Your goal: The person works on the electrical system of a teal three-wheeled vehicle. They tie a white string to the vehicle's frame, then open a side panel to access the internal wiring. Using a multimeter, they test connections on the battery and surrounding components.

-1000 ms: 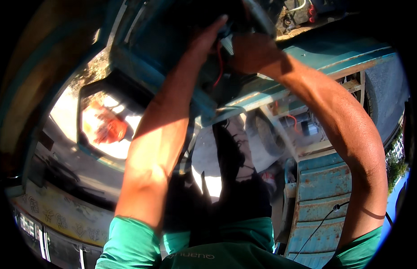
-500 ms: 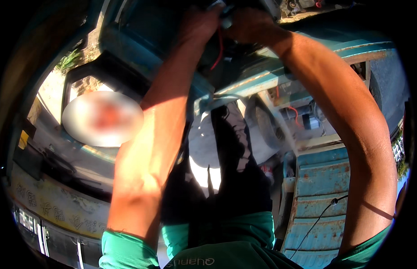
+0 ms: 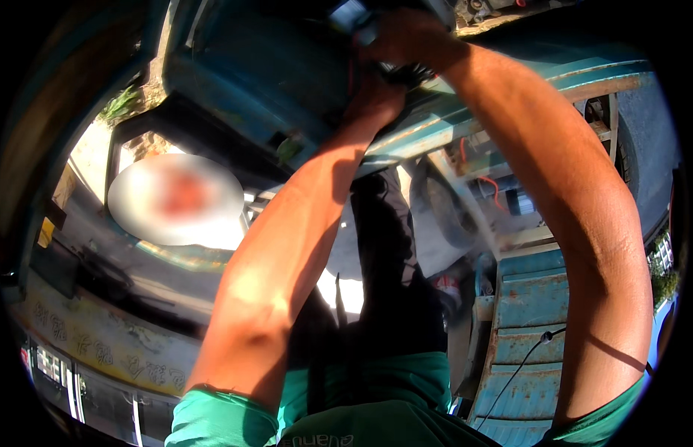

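Both my hands are at the top, over the dark interior of a blue-green metal body point(image 3: 242, 82). My right hand point(image 3: 409, 39) is closed, fingers curled toward a greyish piece point(image 3: 367, 33) that blurs into shadow. Just beneath it is my left hand point(image 3: 382, 98), also closed, its fingertips hidden. Between the two lies a dark, ridged bundle like black wires point(image 3: 410, 74). A thin red wire point(image 3: 351, 74) runs beside the left hand. What either hand grips cannot be made out.
A rusty blue-green metal ledge point(image 3: 428, 130) crosses below my hands. At the right lies a ribbed blue metal panel point(image 3: 525, 320) with a black cable point(image 3: 521, 365) across it. A tyre point(image 3: 439, 201) and an orange-red wire point(image 3: 495, 192) are near my legs.
My left hand has moved right and down, from beside the right hand to below it. The dark bundle now shows between them. The right hand has shifted only slightly.
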`<state>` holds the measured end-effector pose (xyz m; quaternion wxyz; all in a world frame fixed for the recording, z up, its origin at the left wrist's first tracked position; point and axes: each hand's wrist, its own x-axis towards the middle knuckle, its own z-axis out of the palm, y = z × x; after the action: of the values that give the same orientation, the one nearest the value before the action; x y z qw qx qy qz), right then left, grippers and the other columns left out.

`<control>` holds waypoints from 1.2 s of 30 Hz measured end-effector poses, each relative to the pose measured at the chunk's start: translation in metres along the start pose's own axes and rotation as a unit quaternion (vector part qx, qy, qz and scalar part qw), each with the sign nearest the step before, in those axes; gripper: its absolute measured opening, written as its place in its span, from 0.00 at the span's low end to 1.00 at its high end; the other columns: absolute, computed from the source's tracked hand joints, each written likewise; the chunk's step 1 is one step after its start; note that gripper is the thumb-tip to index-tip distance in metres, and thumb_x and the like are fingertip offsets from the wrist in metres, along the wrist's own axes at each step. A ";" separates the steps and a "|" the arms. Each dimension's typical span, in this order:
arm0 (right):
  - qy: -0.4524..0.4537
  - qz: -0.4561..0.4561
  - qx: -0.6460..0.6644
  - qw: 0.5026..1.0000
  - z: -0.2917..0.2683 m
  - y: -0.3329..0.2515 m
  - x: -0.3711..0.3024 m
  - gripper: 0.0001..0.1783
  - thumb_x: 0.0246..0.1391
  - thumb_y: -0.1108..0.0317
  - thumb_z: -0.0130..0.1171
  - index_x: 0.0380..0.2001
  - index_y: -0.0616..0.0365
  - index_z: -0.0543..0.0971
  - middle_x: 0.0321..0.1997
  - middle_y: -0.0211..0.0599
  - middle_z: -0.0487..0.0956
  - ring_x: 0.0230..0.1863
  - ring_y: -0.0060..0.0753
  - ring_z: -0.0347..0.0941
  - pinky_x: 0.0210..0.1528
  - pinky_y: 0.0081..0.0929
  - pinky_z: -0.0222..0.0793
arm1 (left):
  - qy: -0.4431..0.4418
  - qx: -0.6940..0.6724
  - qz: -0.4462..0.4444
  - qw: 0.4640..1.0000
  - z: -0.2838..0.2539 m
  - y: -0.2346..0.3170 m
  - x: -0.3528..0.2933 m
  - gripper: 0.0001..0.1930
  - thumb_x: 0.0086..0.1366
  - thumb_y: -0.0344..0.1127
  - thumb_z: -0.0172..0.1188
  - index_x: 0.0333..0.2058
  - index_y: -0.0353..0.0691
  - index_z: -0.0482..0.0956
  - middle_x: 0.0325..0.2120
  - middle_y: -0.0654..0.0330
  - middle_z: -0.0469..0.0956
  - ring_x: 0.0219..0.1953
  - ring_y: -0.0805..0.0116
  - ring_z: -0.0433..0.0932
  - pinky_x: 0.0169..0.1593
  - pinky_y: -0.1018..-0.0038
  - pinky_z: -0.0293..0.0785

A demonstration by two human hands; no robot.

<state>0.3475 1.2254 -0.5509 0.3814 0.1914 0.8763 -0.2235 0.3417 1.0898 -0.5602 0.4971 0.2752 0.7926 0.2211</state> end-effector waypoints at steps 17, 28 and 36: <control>0.113 -0.081 -0.006 0.990 0.012 0.031 0.028 0.37 0.46 0.34 0.58 0.34 0.63 0.84 0.38 0.56 0.82 0.45 0.53 0.80 0.52 0.42 0.75 | -0.010 -0.025 -0.059 0.998 0.073 -0.043 0.067 0.30 0.56 0.54 0.63 0.51 0.37 0.77 0.53 0.44 0.74 0.57 0.57 0.74 0.61 0.68 0.68; 0.066 -0.029 0.029 0.997 -0.019 0.011 0.001 0.27 0.48 0.44 0.59 0.32 0.60 0.85 0.33 0.51 0.83 0.42 0.42 0.82 0.45 0.33 0.77 | -0.044 -0.065 -0.094 0.993 0.055 -0.039 0.048 0.23 0.60 0.53 0.58 0.42 0.39 0.81 0.38 0.47 0.81 0.42 0.53 0.80 0.47 0.63 0.74; 0.051 0.017 0.008 0.999 0.001 -0.005 -0.008 0.29 0.41 0.44 0.63 0.35 0.61 0.85 0.39 0.50 0.84 0.43 0.46 0.82 0.47 0.40 0.77 | -0.165 -0.464 -0.337 0.802 0.018 -0.019 0.040 0.11 0.66 0.43 0.59 0.43 0.46 0.75 0.32 0.60 0.82 0.26 0.75 0.80 0.20 0.86 0.70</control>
<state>0.3504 1.2196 -0.5440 0.3386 0.2203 0.8894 -0.2141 0.3404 1.1034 -0.6057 0.7317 -0.2407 0.5444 0.3322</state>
